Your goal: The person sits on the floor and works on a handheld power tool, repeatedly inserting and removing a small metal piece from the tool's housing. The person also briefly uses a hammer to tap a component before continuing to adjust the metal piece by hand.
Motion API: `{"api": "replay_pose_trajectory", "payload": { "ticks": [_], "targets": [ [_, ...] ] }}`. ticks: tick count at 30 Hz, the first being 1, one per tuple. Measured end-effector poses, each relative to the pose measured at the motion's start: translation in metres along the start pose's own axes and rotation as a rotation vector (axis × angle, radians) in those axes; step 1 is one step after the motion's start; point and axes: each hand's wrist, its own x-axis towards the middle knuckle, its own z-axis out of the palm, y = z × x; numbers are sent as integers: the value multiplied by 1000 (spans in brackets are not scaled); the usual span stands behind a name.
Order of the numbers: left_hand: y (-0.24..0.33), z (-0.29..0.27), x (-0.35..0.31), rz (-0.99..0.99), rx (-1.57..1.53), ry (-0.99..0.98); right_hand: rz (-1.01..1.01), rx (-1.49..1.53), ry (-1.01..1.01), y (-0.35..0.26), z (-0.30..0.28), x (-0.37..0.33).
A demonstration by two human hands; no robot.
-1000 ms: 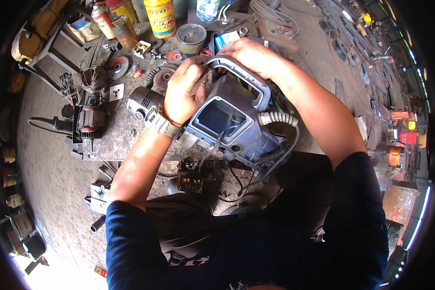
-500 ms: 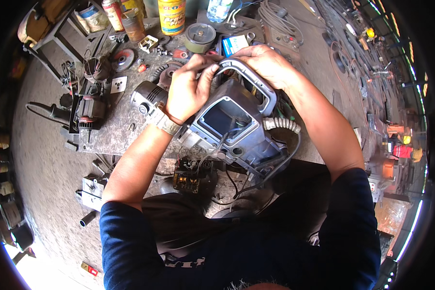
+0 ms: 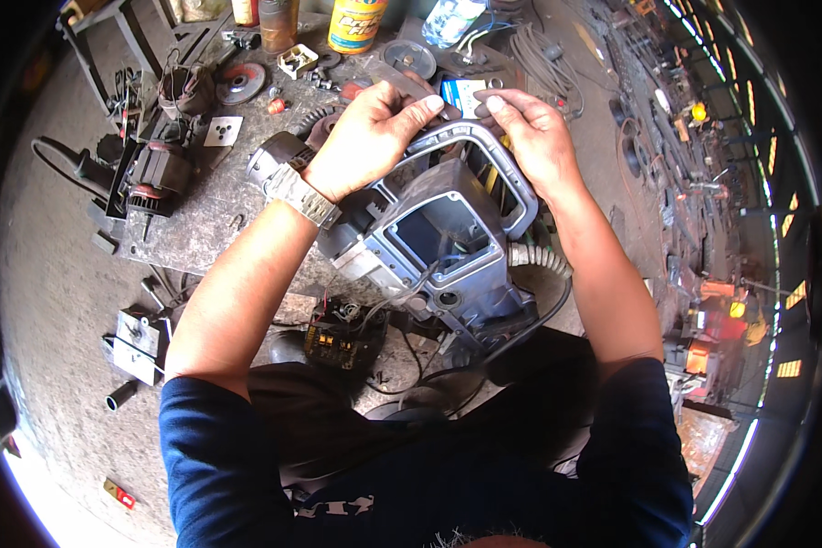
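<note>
A grey metal power tool housing [image 3: 484, 283] leans across the bench edge near my lap. Its rectangular compartment lies uncovered, with wires inside, and a looped grey handle [image 3: 521, 196] rises at its far side. Just beyond the handle's left end, my left hand [image 3: 374, 137] is closed around a dark, flat piece [image 3: 409, 85]. My right hand [image 3: 534, 142] pinches thumb against fingers beyond the handle's right part; a dark bit [image 3: 484, 99] shows at its fingertips, its kind unclear. A circuit board with copper-coloured parts [image 3: 331, 345] lies below the housing, with wires near it.
A ribbed hose [image 3: 534, 257] and a black cable come off the housing's right side. On the bench stand a yellow can [image 3: 356, 26], a round lidded tin [image 3: 408, 59] and a grinding disc [image 3: 241, 83]. A motor part [image 3: 160, 173] sits at the left, beside a metal frame.
My right hand has come off the handle toward me and now pinches beyond it. My left thumb has shifted up from the handle onto the dark piece. The whole view has shifted slightly.
</note>
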Motion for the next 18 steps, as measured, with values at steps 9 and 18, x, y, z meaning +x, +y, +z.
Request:
{"api": "replay_pose_trajectory", "payload": {
  "ticks": [9,18],
  "targets": [
    [30,-5,4,-115,492,-101,-152,-267,-268,-59,18,28],
    [9,-7,9,-1,437,-93,-365,-102,-207,-46,26,32]
  ]
}}
